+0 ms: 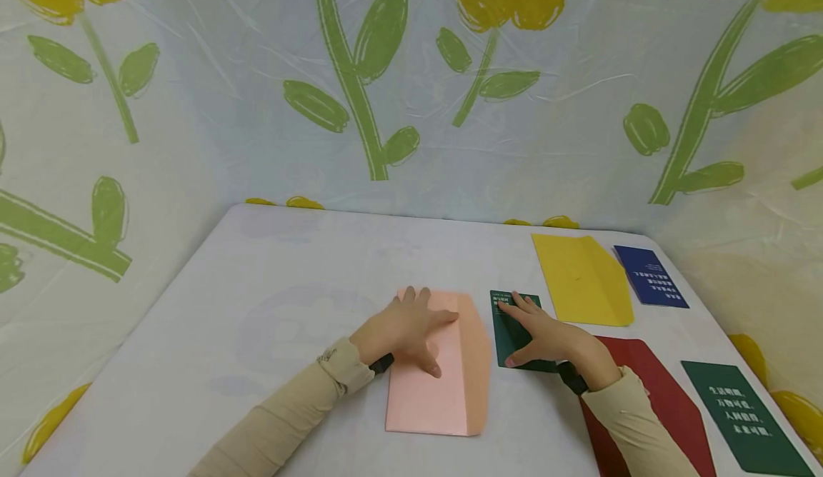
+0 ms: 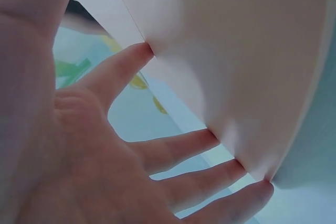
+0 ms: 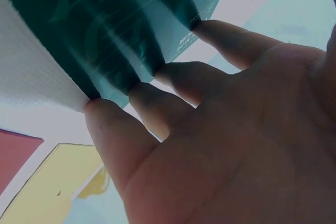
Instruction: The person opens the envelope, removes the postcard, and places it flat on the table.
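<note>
A pink envelope [image 1: 427,407] with its flap unfolded to the right lies on the white table. My left hand [image 1: 406,328] rests on it with the fingers spread; in the left wrist view the fingertips [image 2: 139,51] touch the envelope near an edge. To the right lies a dark green card [image 1: 508,334] with small white print in its upper left corner. Over it is my right hand [image 1: 549,338], thumb and fingers spread, fingertips [image 3: 142,93] pressing on the card's surface in the right wrist view. The hand hides part of the card.
A yellow envelope [image 1: 575,280] and a blue card [image 1: 652,277] with white writing lie at the back right. Partly under the right forearm is a red envelope [image 1: 671,405], with another green card [image 1: 739,420] beside it near the table's right edge. Flower-patterned cloth [image 1: 244,91] surrounds the table.
</note>
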The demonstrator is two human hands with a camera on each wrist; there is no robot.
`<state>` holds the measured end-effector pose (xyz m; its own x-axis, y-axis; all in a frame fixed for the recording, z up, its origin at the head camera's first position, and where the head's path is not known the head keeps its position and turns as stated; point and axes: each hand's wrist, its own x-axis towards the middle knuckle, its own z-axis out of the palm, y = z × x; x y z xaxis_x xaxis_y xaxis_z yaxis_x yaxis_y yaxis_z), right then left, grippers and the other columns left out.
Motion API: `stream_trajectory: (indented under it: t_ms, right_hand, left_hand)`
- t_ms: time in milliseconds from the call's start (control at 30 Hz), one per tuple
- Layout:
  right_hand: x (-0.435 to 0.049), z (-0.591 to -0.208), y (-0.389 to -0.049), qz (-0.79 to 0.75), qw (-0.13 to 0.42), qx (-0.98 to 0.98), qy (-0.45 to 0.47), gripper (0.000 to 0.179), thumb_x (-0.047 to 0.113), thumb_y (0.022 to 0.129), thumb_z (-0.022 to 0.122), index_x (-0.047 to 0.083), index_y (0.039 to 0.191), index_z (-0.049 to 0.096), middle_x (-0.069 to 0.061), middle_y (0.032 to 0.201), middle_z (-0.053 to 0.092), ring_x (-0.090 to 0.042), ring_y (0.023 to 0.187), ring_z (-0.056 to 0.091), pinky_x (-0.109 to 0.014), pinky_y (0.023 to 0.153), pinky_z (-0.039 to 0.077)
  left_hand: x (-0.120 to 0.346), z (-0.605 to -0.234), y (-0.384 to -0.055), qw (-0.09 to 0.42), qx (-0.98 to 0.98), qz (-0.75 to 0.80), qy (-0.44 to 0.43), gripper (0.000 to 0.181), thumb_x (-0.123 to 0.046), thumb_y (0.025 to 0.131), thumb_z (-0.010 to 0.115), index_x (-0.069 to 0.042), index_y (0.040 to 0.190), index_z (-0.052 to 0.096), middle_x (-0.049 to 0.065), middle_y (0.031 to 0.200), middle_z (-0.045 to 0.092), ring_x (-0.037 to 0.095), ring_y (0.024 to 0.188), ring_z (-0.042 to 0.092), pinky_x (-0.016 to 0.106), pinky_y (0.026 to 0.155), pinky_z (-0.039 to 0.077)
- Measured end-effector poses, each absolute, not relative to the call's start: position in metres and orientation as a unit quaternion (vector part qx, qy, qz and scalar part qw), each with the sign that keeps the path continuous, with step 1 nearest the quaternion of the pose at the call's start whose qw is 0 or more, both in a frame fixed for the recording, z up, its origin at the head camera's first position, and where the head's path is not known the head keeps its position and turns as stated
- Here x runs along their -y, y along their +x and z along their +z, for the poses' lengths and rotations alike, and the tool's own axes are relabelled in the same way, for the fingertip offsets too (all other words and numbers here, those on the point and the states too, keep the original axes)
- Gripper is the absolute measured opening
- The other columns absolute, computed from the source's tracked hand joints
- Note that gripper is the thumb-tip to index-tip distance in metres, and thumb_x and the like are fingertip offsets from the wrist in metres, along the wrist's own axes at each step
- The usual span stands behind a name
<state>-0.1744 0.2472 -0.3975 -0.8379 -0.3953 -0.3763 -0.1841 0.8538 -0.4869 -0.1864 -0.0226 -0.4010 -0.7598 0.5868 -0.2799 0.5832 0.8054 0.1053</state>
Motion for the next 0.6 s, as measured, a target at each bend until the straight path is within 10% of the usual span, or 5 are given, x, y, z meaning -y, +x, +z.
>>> stream_trajectory:
  t_ms: [600]
  right_hand:
    - [-0.248,-0.395,-0.173,-0.226,0.237,-0.931,-0.162,0.101,0.033,0.078,0.085,0.006,0.156,0.027,-0.03,0.161,0.004,-0.053,0.145,0.004,-0.075,0.103,0.022]
  left_hand:
    - [0.018,-0.39,-0.151,0.175,-0.936,-0.005,0.306,0.094,-0.062,0.08,0.073,-0.032,0.157,0.029,0.022,0.162,0.015,0.048,0.146,0.017,0.052,0.112,0.032]
